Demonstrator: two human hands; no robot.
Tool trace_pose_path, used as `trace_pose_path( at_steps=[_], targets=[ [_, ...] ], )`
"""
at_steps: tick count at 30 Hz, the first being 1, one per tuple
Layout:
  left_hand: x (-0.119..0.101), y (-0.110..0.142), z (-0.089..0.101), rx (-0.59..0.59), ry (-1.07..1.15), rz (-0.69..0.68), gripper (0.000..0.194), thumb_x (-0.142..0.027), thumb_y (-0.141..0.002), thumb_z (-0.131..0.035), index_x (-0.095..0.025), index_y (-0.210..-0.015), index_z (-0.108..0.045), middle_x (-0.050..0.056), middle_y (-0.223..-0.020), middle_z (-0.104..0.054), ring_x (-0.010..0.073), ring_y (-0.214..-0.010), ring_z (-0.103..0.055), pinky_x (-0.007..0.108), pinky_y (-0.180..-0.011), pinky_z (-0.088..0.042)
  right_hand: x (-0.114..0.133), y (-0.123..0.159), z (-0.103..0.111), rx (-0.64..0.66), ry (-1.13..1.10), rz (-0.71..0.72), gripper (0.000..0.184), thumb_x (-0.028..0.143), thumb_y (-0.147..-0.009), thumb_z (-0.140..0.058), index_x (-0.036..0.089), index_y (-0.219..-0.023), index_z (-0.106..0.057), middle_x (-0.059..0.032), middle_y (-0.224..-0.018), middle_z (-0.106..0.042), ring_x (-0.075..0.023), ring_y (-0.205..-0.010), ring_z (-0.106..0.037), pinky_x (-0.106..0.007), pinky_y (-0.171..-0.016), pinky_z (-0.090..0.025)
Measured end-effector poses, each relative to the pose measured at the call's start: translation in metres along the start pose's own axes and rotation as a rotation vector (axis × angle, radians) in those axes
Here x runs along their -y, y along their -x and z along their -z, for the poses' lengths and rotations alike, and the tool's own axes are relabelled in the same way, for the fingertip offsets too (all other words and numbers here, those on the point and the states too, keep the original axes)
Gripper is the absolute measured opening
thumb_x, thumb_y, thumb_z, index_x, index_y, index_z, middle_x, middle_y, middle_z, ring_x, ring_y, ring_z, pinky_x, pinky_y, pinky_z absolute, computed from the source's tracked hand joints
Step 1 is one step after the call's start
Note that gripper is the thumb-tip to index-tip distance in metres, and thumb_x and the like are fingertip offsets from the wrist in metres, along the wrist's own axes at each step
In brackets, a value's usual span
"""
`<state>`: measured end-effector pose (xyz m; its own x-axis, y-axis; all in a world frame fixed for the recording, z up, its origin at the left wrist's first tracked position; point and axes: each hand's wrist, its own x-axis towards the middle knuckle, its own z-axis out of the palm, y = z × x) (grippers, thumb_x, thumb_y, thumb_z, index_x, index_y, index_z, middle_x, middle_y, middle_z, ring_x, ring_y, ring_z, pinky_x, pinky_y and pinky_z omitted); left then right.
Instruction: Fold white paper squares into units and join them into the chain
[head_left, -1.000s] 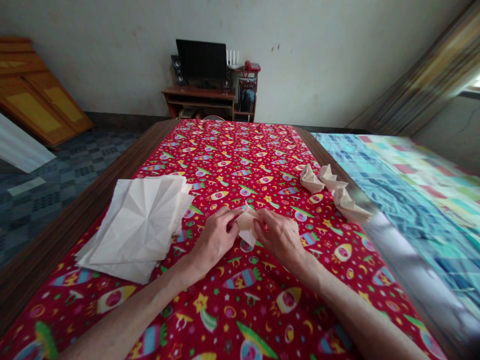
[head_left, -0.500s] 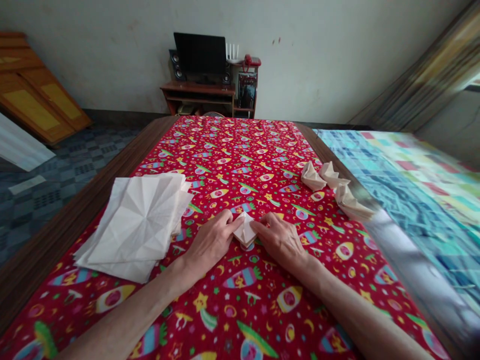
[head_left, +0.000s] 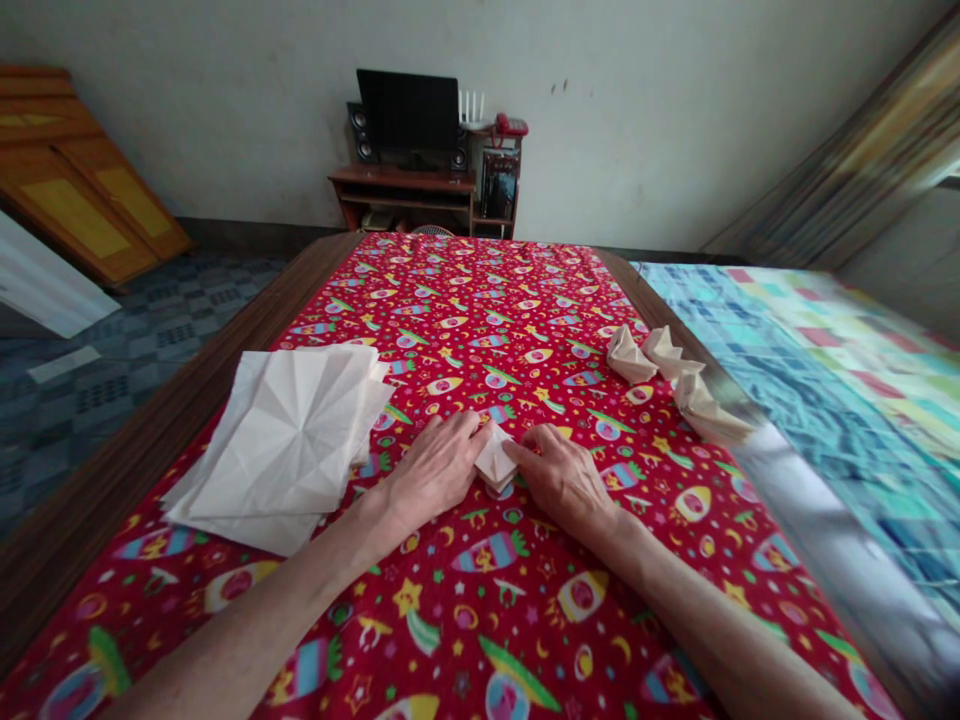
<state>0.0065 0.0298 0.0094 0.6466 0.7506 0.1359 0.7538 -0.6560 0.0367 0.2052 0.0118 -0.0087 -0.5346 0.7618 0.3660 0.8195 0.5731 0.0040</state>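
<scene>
A small square of folded white paper [head_left: 497, 460] lies on the red patterned tablecloth [head_left: 480, 610], between my two hands. My left hand [head_left: 446, 455] presses on its left edge with bent fingers. My right hand [head_left: 562, 475] has its thumb and fingers closed on the right corner. Left of my hands is a stack of creased white paper sheets [head_left: 292, 430], the top one showing fold lines that radiate from its middle. At the right are folded paper pieces: one pointed piece [head_left: 630, 357], another behind it [head_left: 667, 355] and a longer nested group [head_left: 705, 405].
Brown wooden table edges [head_left: 262, 310] run along both sides of the cloth. A bed with a patchwork cover [head_left: 810, 380] stands against the right side. Beyond the far end are a desk [head_left: 405, 185] with a monitor [head_left: 409, 118] and a red telephone [head_left: 512, 125].
The paper, earlier held up with a raised point, now lies flat as a small square. My left fingers have shifted over its upper left edge. The view has turned slightly.
</scene>
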Motion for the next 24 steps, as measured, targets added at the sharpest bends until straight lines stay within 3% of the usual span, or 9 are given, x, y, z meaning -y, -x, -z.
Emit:
trace_pose_path(
  at_steps=[10, 14, 20, 24],
  targets=[
    [0.002, 0.021, -0.011, -0.284, 0.12, -0.126, 0.019, -0.02, -0.095, -0.045, -0.019, -0.1, -0.063, 0.003, -0.086, -0.056, 0.0162, -0.082, -0.054, 0.028, -0.074, -0.044, -0.002, 0.0, 0.002, -0.011, -0.048, 0.017, 0.018, 0.013, -0.089, -0.047, 0.02, -0.092, -0.064, -0.0039, -0.082, -0.056, -0.0151, -0.072, -0.046, -0.026, -0.059, -0.034],
    [0.004, 0.02, -0.014, -0.264, 0.144, -0.18, 0.017, -0.021, -0.093, -0.049, -0.02, -0.086, -0.065, 0.001, -0.086, -0.059, 0.0148, -0.079, -0.055, 0.028, -0.074, -0.044, -0.004, 0.001, 0.002, -0.011, -0.055, 0.032, 0.018, 0.014, -0.09, -0.048, 0.02, -0.095, -0.064, -0.0043, -0.082, -0.057, -0.016, -0.073, -0.047, -0.027, -0.063, -0.037],
    [0.008, 0.018, -0.018, -0.197, 0.235, -0.182, 0.021, -0.021, -0.094, -0.047, -0.022, -0.087, -0.067, 0.001, -0.085, -0.058, 0.0129, -0.08, -0.057, 0.024, -0.07, -0.046, -0.005, 0.001, 0.001, 0.017, -0.047, 0.037, 0.018, 0.016, -0.09, -0.049, 0.02, -0.099, -0.063, -0.0049, -0.084, -0.058, -0.0165, -0.074, -0.048, -0.028, -0.063, -0.037],
    [0.01, 0.021, -0.021, -0.258, 0.277, -0.112, 0.019, -0.023, -0.093, -0.048, -0.019, -0.089, -0.066, 0.003, -0.086, -0.058, 0.0144, -0.083, -0.057, 0.027, -0.074, -0.048, -0.006, 0.004, 0.005, -0.022, -0.045, 0.13, 0.022, 0.017, -0.092, -0.047, 0.019, -0.109, -0.061, -0.0077, -0.093, -0.06, -0.0186, -0.08, -0.051, -0.032, -0.07, -0.04]
  ],
)
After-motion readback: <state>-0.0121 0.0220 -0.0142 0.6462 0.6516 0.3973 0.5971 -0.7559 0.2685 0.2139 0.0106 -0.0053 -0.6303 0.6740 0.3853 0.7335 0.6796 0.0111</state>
